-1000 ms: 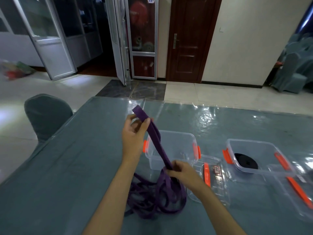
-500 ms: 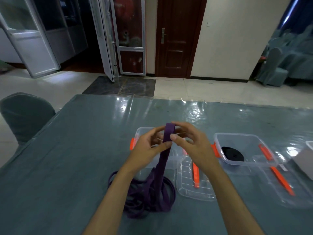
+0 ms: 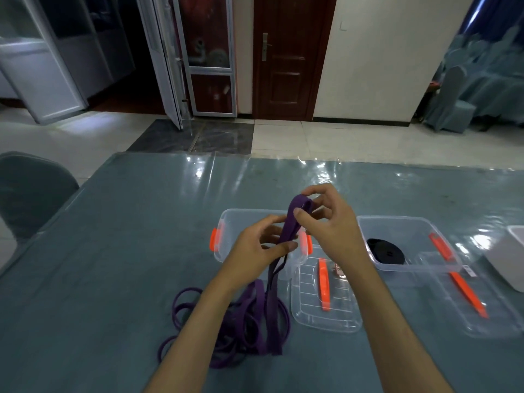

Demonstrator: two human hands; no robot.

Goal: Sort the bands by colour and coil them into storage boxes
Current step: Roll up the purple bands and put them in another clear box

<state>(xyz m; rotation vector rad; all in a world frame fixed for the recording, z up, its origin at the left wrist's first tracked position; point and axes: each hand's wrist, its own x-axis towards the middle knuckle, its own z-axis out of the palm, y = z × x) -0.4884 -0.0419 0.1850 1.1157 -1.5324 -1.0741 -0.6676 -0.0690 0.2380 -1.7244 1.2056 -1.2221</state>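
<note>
A long purple band (image 3: 246,321) lies in a loose tangled heap on the table, and one end rises up between my hands. My right hand (image 3: 326,222) pinches the folded top of the band above a clear storage box (image 3: 226,222) with orange clips. My left hand (image 3: 261,245) grips the same band just below, thumb across it. A second clear box (image 3: 408,265) to the right holds a coiled black band (image 3: 385,251).
A clear lid with an orange handle (image 3: 323,282) lies in front of the first box, another lid (image 3: 467,287) by the second. A white container (image 3: 510,256) sits at the right edge. A covered chair (image 3: 28,191) stands at the table's left.
My right hand rose from the heap to the band's top end and folded it over. My left hand slid lower on the band. The view shifted left to right.
</note>
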